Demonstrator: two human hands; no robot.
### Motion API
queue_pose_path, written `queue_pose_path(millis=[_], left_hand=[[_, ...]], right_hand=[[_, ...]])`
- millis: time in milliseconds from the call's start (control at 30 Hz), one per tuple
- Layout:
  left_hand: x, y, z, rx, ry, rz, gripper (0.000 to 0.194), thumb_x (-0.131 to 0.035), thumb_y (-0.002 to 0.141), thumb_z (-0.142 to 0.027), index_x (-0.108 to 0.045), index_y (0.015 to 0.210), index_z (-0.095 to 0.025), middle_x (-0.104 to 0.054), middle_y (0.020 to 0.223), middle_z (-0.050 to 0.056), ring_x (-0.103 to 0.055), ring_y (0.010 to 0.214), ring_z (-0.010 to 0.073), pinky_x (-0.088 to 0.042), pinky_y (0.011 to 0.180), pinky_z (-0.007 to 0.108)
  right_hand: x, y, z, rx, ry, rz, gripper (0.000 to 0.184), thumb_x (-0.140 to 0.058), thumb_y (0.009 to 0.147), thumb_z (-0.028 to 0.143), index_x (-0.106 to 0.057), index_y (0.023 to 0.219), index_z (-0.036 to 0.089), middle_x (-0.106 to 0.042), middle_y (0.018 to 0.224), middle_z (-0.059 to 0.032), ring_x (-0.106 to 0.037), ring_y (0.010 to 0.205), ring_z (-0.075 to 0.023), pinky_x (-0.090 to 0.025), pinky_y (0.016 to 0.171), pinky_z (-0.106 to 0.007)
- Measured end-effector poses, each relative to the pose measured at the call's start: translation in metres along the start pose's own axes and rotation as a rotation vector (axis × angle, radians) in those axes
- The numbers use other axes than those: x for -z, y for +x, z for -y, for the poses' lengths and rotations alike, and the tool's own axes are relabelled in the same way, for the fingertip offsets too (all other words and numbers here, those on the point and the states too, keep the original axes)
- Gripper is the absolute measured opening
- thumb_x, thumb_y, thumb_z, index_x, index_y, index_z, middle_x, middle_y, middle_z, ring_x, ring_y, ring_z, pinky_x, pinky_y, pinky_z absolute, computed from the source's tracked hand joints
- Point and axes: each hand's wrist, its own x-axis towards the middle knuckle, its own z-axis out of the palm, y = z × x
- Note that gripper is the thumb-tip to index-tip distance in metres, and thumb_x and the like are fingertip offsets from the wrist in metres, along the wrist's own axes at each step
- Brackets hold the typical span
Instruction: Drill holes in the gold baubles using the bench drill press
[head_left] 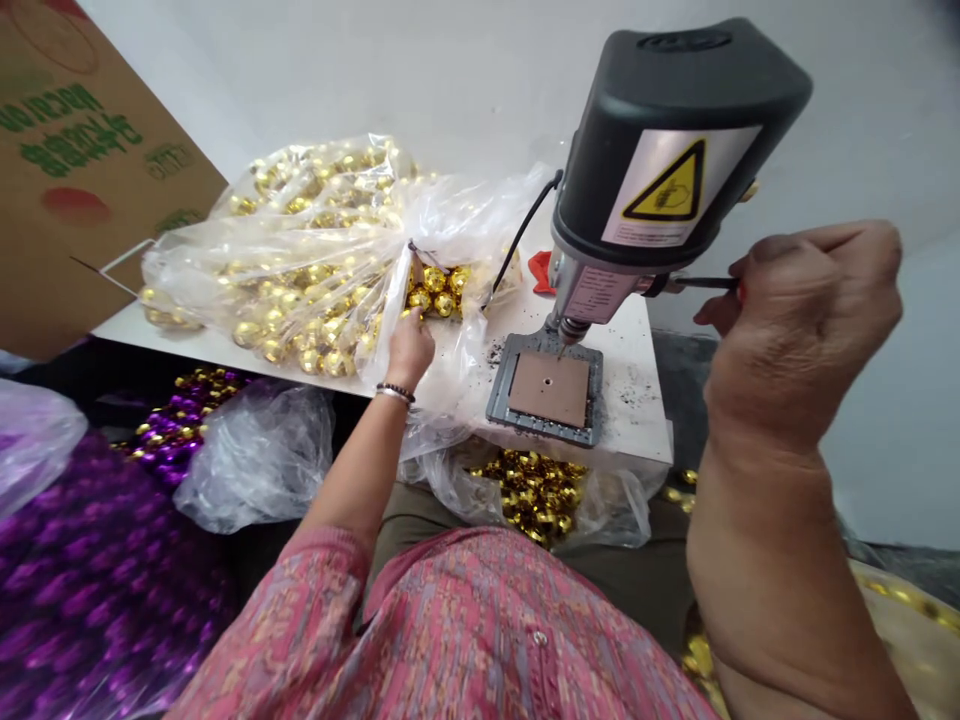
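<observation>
Right hand (802,325), fingers clamped on lever (709,283); left hand (411,352), can't tell; a tug at bag (450,215) could spill balls (442,300) nearward.

Bench drill (637,230): black housing (690,90), yellow warning triangle (671,190) on front; is standing on a white table (637,400), its lever (701,283) projecting sideways. Gold balls (442,302): shiny, faceted; are lying clustered together among clear plastic (450,210) on the same table.

A yellow warning triangle (667,182) labels the drill press (697,90). Green lettering (79,135) on the cardboard box (161,250) cannot be read reliably.
</observation>
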Motion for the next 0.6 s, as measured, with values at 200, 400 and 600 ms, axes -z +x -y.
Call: queue_pose_path(millis=[200, 400, 600], left_hand=[[0.003, 0.048, 0.021, 0.01, 0.265, 0.07, 0.053, -0.072, 0.099, -0.011, -0.072, 0.152, -0.012, -0.075, 0.16, 0.03, -0.075, 0.143, 0.0439, -0.056, 0.124, 0.056], [-0.001, 0.038, 0.028, -0.028, 0.236, 0.106, 0.069, -0.089, 0.086, -0.016, -0.072, 0.152, -0.02, -0.084, 0.133, 0.018, -0.076, 0.132, 0.0403, -0.057, 0.115, 0.046], [0.007, -0.009, 0.008, -0.041, -0.318, 0.27, 0.048, -0.089, 0.088, -0.037, -0.077, 0.131, -0.021, -0.08, 0.103, 0.006, -0.076, 0.099, 0.0245, -0.062, 0.089, 0.034]], right_hand=[[0.005, -0.005, 0.009, -0.009, -0.064, 0.0, 0.032, -0.06, 0.107, 0.051, -0.053, 0.093, 0.022, -0.056, 0.078, 0.0052, -0.054, 0.069, -0.0089, -0.045, 0.076, -0.034], [0.006, -0.008, 0.013, -0.017, -0.075, -0.018, 0.036, -0.058, 0.107, 0.052, -0.056, 0.089, 0.021, -0.057, 0.083, 0.0037, -0.054, 0.072, -0.0084, -0.047, 0.077, -0.035], [0.004, -0.011, 0.014, -0.019, -0.068, -0.021, 0.032, -0.055, 0.106, 0.047, -0.054, 0.088, 0.021, -0.058, 0.085, 0.0031, -0.053, 0.072, -0.0077, -0.048, 0.079, -0.036]])
